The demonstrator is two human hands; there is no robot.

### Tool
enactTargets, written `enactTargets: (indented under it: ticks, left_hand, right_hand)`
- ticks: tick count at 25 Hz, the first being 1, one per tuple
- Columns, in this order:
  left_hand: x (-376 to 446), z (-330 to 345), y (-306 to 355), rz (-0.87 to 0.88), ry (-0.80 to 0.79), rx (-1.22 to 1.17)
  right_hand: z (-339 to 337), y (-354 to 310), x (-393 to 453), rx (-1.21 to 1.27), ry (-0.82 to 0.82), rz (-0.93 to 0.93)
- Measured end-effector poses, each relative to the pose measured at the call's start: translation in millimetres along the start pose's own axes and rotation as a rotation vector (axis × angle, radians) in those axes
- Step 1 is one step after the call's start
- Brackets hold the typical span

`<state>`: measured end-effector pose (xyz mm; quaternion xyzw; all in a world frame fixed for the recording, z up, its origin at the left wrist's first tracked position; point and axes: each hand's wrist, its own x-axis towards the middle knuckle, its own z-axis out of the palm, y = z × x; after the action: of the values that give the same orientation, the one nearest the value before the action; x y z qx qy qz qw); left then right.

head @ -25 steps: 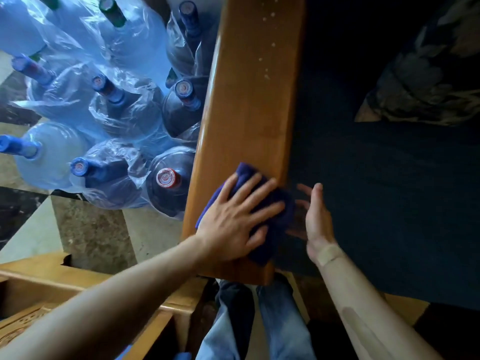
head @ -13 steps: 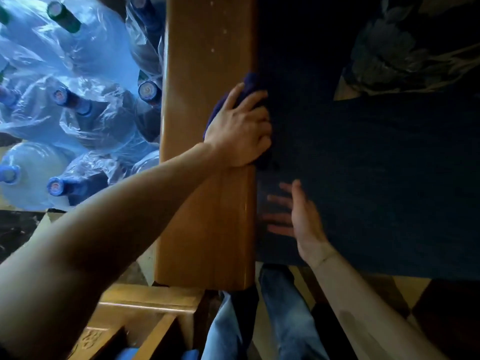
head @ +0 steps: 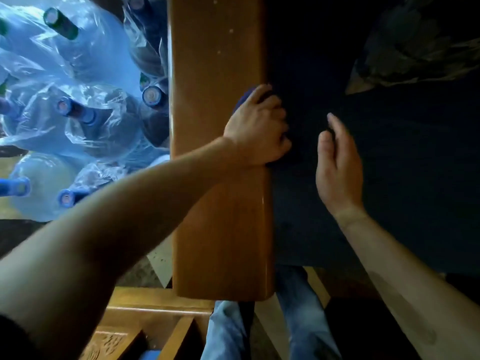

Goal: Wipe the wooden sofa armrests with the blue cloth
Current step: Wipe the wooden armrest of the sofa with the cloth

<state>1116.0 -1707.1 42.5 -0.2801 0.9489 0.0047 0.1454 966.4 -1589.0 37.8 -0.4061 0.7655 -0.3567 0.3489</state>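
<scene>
A broad wooden sofa armrest runs away from me down the middle of the view. My left hand is curled over its right, inner edge, pressing the blue cloth against the wood; only a dark blue corner of the cloth shows above my knuckles. My right hand hovers over the dark blue seat cushion just right of the armrest, fingers apart and holding nothing.
Several large water bottles wrapped in clear plastic crowd the floor left of the armrest. A patterned cushion lies at the far right of the seat. Carved wooden furniture and my jeans-clad legs are below.
My left hand slid the cloth from the armrest's near end forward and onto its inner edge, fingers now curled over the side. My right hand lifted and turned above the seat.
</scene>
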Motion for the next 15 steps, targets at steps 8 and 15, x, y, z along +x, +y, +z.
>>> enactTargets:
  ticks: [8, 15]
  left_hand:
    - [-219, 68, 156, 0.155, 0.044, -0.227]
    - [-222, 42, 167, -1.097, -0.068, -0.867]
  right_hand:
    - [81, -63, -22, -0.437, -0.109, -0.404]
    - [109, -46, -14, -0.770, -0.244, -0.656]
